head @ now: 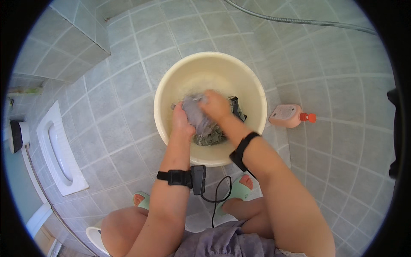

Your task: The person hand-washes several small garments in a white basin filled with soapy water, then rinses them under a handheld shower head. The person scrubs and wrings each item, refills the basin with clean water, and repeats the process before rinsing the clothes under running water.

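Observation:
A round cream plastic basin (167, 80) stands on the floor in front of me with some water in it. Inside it, my left hand (183, 119) grips a wet grey-lavender cloth (196, 110) from the left. My right hand (215, 104), blurred by motion, is closed on the same cloth at its right side. Under and beside the cloth lies a dark green patterned fabric (210, 138). A black piece of that or another fabric (236, 107) shows at the basin's right, partly hidden by my right hand and wrist.
A pink pump bottle (285, 115) with a red pump lies right of the basin, by the tiled wall. A white squat toilet (59, 154) is set in the floor at left. A metal shower hose (289, 21) crosses the top right. A black cable (214, 200) hangs from my left forearm's strapped device (192, 180).

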